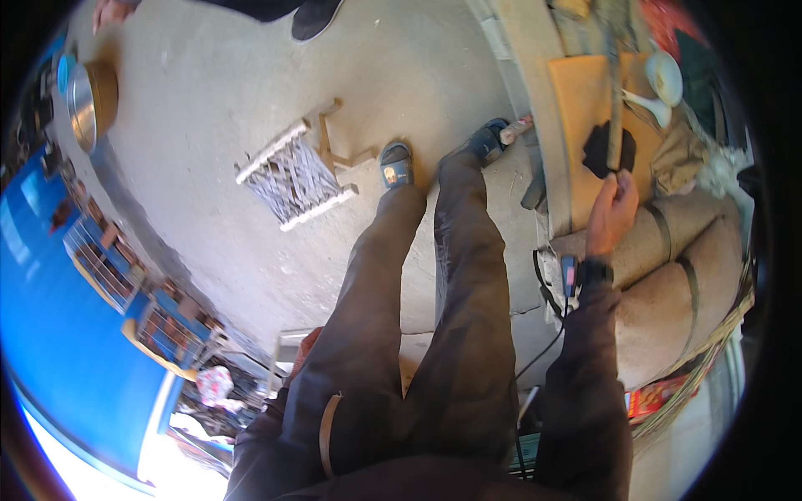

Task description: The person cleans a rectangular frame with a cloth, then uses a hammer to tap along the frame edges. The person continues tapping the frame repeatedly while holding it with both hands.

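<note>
At the right, the thumb and fingers of my right hand (611, 213) are pinched at the near end of a long wooden stick (616, 119). The stick's far end is blurred. Below the stick, a dark, rounded piece (594, 149), perhaps cloth, lies on an orange-tan board (573, 106). A white funnel-shaped thing (664, 78) rests beside the stick. My left hand (309, 346) is mostly hidden beside my left thigh, near a pale metal frame (282, 357); its fingers do not show.
A low woven-seat folding stool (294, 175) lies on the concrete floor (207, 81). A metal basin (94, 106) stands at the far left, near wire baskets (166, 332). Strapped rolls (664, 300) lie below my right hand. Another person's shoe (316, 19) shows at the top.
</note>
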